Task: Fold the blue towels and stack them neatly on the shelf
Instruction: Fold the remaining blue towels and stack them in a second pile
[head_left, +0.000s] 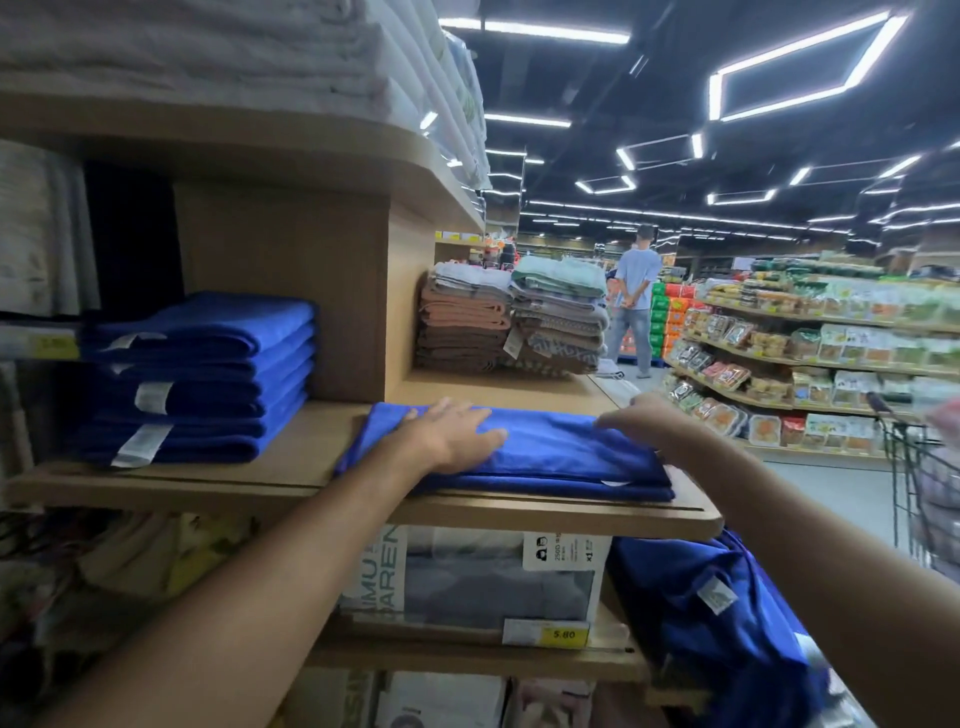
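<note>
Head view. A folded blue towel (561, 457) lies on the wooden shelf (291, 467), close to its front edge and well apart from the finished stack of blue towels (208, 374) at the left. The left hand (457, 436) rests flat on the towel's left half, fingers straight and released. The right hand (639, 415) meets the towel's right end with bent fingers; whether they pinch the cloth or merely press it cannot be told, as the hand is blurred. More blue cloth (701, 597), apparently unfolded, lies heaped below the shelf at the right.

Step in hand, as judged: smoothing the folded towel before it is stacked. The next move calls for gripping both ends without disturbing the folds, carrying the towel left, and setting it squarely on the stack with its edges aligned.
</note>
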